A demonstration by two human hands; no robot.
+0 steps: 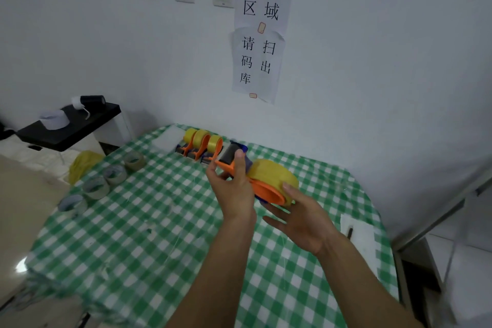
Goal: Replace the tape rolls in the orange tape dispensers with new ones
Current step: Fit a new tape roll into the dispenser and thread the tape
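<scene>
I hold an orange tape dispenser [266, 190] above the green checked table [149, 234]. A full yellow tape roll [274, 173] sits on its wheel. My left hand [234, 186] grips the dispenser's front end, thumb up by the dark roller [229, 155]. My right hand [300, 221] supports the wheel end from below, fingers spread, thumb on the roll's edge. Three more orange dispensers [203, 145] with yellow rolls stand in a row at the table's far edge.
Several nearly empty tape cores [106, 181] lie in a line along the table's left side. A white foam piece [358, 231] rests at the right edge. A black side table [72, 125] stands to the left. The white wall with paper signs [262, 34] is close behind.
</scene>
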